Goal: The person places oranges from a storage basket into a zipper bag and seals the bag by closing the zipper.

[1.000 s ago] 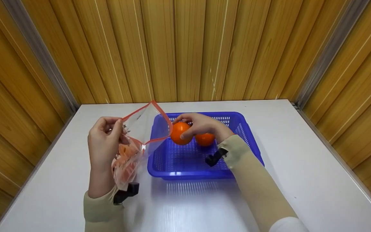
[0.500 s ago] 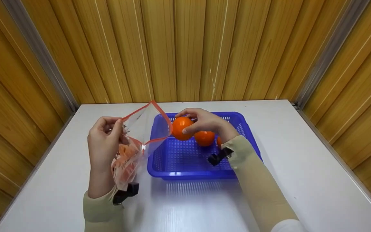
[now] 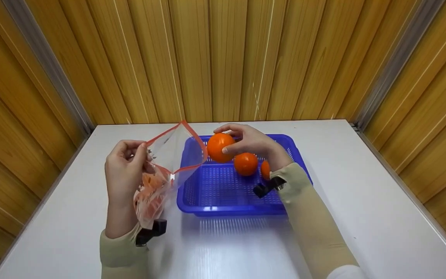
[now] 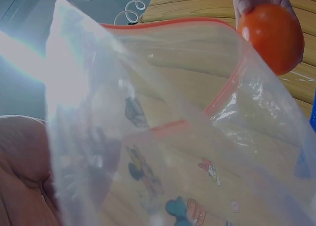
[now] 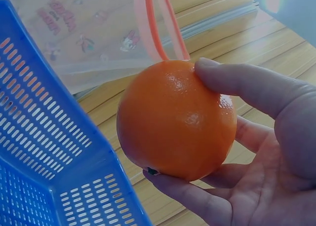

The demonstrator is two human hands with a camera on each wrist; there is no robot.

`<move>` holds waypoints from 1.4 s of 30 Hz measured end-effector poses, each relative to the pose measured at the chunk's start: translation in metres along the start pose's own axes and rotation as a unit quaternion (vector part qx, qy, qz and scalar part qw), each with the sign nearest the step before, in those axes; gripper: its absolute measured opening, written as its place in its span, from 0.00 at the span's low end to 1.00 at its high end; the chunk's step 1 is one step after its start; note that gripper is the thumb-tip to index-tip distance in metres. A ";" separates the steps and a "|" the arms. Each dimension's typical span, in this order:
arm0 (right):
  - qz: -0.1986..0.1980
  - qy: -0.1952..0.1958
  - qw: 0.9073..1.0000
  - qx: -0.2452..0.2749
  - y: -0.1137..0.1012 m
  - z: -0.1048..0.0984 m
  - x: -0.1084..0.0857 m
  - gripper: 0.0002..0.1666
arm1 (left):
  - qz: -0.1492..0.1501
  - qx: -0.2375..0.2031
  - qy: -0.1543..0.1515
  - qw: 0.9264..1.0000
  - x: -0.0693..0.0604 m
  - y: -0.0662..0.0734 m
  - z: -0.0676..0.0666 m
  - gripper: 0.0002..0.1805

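Note:
In the head view my left hand (image 3: pixel 124 170) pinches the edge of a clear zip bag (image 3: pixel 176 151) with a red-orange rim and printed cartoon figures. The bag's mouth gapes toward the right, and something orange shows through its lower part. My right hand (image 3: pixel 252 141) grips an orange (image 3: pixel 220 147) by its sides, just right of the bag's rim and above the basket. The right wrist view shows thumb and fingers around that orange (image 5: pixel 177 120). Two more oranges lie in the blue basket (image 3: pixel 230 211): one orange (image 3: pixel 246 164) in plain sight, another orange (image 3: pixel 265 170) partly behind my right wrist.
The slotted plastic basket stands on a white table (image 3: pixel 362 201), right of the bag. Wood-patterned panels (image 3: pixel 227 62) enclose the table at the back and both sides. Black camera mounts sit on both wrists.
My right hand has risen away from the basket floor with the orange, uncovering more of the two oranges behind it. The left hand and the bag have stayed nearly still.

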State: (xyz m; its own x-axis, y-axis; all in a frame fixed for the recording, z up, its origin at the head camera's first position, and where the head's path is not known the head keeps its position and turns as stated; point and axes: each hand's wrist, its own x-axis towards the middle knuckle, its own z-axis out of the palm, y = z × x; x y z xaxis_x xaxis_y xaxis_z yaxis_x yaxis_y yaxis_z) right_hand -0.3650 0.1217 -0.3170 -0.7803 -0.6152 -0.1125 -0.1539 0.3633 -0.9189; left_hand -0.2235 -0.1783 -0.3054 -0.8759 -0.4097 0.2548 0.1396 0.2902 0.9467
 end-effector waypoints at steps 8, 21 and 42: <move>-0.028 0.010 0.998 0.046 -0.007 -0.004 -0.008 0.36 | -0.009 0.004 -0.003 1.000 0.000 0.002 0.001 0.09; -0.061 0.025 0.995 0.074 -0.019 -0.003 -0.016 0.37 | 0.008 0.004 0.004 1.000 -0.001 0.000 0.002 0.08; -0.108 0.060 0.986 0.110 -0.046 0.012 -0.030 0.35 | -0.002 0.006 0.002 1.000 -0.001 0.003 0.002 0.09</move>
State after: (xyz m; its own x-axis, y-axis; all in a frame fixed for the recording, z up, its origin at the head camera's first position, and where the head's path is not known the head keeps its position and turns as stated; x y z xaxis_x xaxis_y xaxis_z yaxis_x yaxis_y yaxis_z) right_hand -0.3275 0.1150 -0.2759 -0.8123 -0.5692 0.1276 -0.1994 0.0654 -0.9777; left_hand -0.2232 -0.1756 -0.3034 -0.8748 -0.4137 0.2523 0.1312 0.2990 0.9452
